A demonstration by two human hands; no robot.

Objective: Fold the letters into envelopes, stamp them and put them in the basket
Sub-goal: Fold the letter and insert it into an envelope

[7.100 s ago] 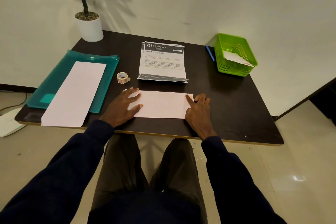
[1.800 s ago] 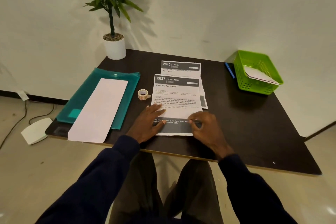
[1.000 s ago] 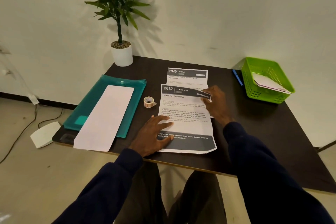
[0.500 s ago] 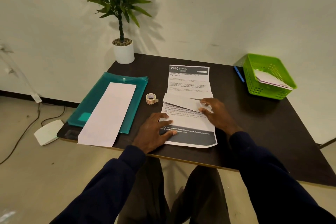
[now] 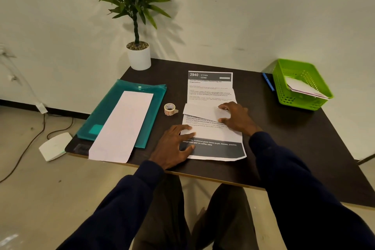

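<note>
Left arm: extends forward from a dark sleeve. The left hand (image 5: 174, 145) lies palm-down on the near left edge of the front letter (image 5: 215, 135). Its fingers are straight, slightly spread, and press the sheet onto the table (image 5: 294, 138).

Right arm: reaches forward and inward. The right hand (image 5: 236, 117) arches over the letter's upper flap (image 5: 200, 109), which is folded toward the person with its blank side up. The fingers are spread and bent, with the fingertips (image 5: 222, 106) pressing on the flap. No pinch is visible.

The front letter lies near the table's front edge, between the two hands. A second letter (image 5: 210, 87), headed "2940 KITCHEN", lies flat just behind it and is partly overlapped.

Containers:
- Green basket (image 5: 283, 89), far right corner: holds one white envelope (image 5: 304, 89), tilted.
- Teal folder (image 5: 157, 101), left: a blank white envelope (image 5: 121, 126) lies on top of it.

A small roll (image 5: 170, 109) stands between the folder and the letters.
</note>
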